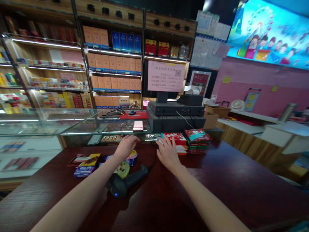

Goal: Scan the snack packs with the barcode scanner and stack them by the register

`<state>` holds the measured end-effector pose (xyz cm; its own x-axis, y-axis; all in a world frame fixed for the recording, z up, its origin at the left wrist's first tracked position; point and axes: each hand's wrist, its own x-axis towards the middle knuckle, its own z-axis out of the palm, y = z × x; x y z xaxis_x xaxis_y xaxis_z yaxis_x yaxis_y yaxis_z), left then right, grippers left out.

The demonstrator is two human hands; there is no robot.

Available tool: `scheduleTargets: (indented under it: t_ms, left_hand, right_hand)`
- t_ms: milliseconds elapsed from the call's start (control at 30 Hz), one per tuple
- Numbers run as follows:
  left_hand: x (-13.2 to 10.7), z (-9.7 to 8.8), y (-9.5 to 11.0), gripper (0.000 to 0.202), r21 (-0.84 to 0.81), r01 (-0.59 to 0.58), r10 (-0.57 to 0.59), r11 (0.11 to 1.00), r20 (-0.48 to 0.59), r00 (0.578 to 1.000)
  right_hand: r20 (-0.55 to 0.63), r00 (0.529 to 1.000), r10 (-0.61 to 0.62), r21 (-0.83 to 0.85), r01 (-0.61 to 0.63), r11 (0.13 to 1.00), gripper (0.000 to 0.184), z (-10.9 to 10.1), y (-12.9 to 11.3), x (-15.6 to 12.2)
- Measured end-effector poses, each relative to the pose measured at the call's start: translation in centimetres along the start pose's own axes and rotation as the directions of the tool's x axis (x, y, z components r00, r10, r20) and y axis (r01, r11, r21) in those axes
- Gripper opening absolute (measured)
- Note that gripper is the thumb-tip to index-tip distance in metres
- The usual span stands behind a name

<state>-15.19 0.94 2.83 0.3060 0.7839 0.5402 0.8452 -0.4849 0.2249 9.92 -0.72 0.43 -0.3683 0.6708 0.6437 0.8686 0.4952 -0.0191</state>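
My left hand (pixel 126 146) hovers above the dark tabletop with its fingers loosely bent and apart, holding nothing that I can see. Beneath it lie a purple packet (pixel 132 158) and a round green packet (pixel 123 169). A black barcode scanner (pixel 127 183) with a blue light lies in front of them, its cable running back. My right hand (pixel 168 154) has its fingers spread at the left edge of a stack of red and white snack packets (pixel 177 139); whether the fingertips touch it I cannot tell. Beside that stands a pile of red and teal packets (pixel 197 137).
More snack packets (pixel 88 164) lie on the left of the wooden tabletop (pixel 154 206). Behind it is a glass display counter (pixel 79 129) bearing a cash register (pixel 175 111) and a pink sign (pixel 166 76). Shelves of boxes (pixel 114 64) line the back wall.
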Motion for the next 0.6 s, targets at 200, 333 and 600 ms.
scheduleTargets:
  t_ms: [200,333,600]
  left_hand:
    - [-1.7,-1.3,-1.8,0.029,0.022,0.062,-0.062,0.998,-0.012,0.998]
    - [-2.8,-2.0,-2.9,0.029,0.027,0.088,-0.087,0.996,-0.014,0.996]
    - [-5.2,-2.7,-5.1,0.026,0.033,0.147,-0.145,0.989,-0.039,0.989]
  right_hand:
    - [0.018,1.000,-0.007,0.085,0.006,0.996,0.038,1.0,-2.1,0.3]
    - [0.052,0.999,-0.006,0.134,-0.001,0.991,0.038,1.6,-3.4,0.4]
    - [0.123,0.992,-0.009,0.206,-0.016,0.979,0.039,2.4,-6.1,0.8]
